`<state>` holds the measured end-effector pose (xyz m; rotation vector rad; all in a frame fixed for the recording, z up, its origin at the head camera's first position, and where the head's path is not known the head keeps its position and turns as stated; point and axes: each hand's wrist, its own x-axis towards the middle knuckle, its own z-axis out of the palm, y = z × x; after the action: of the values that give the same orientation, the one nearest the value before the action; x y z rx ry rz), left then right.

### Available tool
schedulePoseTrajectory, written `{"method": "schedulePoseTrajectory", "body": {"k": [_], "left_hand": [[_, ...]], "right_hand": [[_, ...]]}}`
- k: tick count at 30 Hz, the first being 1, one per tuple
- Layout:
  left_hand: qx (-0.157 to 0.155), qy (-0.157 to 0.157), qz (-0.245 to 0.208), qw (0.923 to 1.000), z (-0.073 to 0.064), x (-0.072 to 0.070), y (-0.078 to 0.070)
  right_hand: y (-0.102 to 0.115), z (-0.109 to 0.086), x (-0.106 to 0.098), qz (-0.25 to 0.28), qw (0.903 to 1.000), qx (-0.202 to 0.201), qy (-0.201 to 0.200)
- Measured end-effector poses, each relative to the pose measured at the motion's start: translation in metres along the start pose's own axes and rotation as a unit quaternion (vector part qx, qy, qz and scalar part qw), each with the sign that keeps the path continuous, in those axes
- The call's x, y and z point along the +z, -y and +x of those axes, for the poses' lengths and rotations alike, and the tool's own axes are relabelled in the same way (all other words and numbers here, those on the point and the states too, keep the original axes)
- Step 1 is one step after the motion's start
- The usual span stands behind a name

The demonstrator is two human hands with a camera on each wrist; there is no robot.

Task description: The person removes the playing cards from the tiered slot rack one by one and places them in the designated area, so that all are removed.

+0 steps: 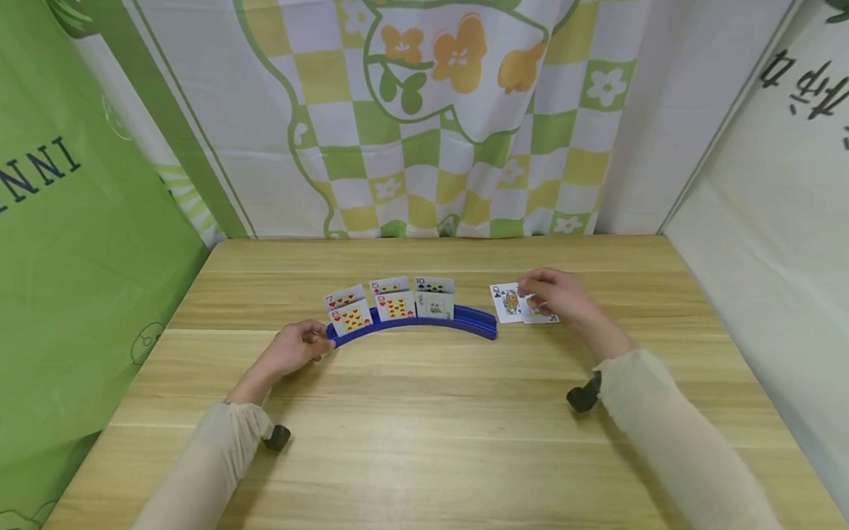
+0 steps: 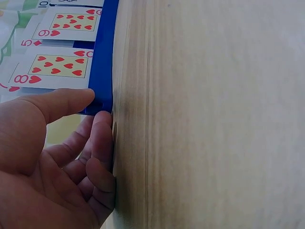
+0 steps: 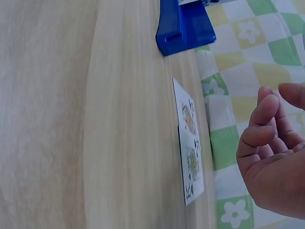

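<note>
Nearest, the left hand [image 1: 294, 350] pinches the near-left end of a blue curved card holder [image 1: 422, 323]: its thumb lies on the front wall and its fingertips are at the end and underside, a grip that likely steadies the rack against sliding. Just beyond that thumb, the eight of hearts [image 1: 351, 318] stands in the front slot, then, farther along from those fingers, the nine of hearts [image 1: 396, 306] and a picture card [image 1: 434, 306] whose rank is too small to tell. Right behind them, the seven of hearts [image 1: 343, 296], the five of diamonds [image 1: 390, 284] and a black ten [image 1: 434, 285] stand in the rear slot, their top edges showing above the front row, perhaps so every corner can be read. Past the holder's far end, the right hand [image 1: 558, 294] hovers with loosely bent fingers, its thumb apart from the fingertips and nothing between them. Below these fingers, a black queen [image 1: 506, 302] and a black king [image 1: 539, 318] lie face up, side by side, on the wooden table [image 1: 403, 422], seemingly within easy reach. Farthest from both hands hangs a checked, flowered curtain [image 1: 472, 141]
</note>
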<state>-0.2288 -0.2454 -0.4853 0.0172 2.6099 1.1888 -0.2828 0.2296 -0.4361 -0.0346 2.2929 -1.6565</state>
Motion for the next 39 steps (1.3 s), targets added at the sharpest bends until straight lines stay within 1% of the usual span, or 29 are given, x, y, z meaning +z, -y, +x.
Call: {"method": "schedulePoseTrajectory", "body": {"k": [11, 18, 25, 29, 32, 39], "left_hand": [[0.001, -0.003, 0.000, 1.0000, 0.001, 0.001, 0.000], [0.004, 0.000, -0.002, 1.0000, 0.002, 0.000, 0.002], [-0.001, -0.001, -0.007, 1.0000, 0.002, 0.000, 0.003], [-0.001, -0.002, -0.003, 1.0000, 0.002, 0.000, 0.003], [0.000, -0.002, -0.001, 1.0000, 0.002, 0.000, 0.003], [0.001, -0.002, -0.007, 1.0000, 0.002, 0.000, 0.004]], "right_hand": [[0.006, -0.003, 0.010, 0.006, 0.9998, -0.018, 0.008], [0.010, -0.004, 0.017, -0.003, 0.9998, -0.015, 0.013], [0.014, -0.007, 0.028, 0.011, 0.9997, -0.016, 0.018], [0.015, -0.009, 0.033, 0.006, 0.9997, -0.012, 0.021], [0.016, -0.009, 0.035, -0.002, 0.9996, -0.016, 0.024], [0.013, -0.006, 0.041, 0.001, 0.9995, -0.017, 0.028]]}}
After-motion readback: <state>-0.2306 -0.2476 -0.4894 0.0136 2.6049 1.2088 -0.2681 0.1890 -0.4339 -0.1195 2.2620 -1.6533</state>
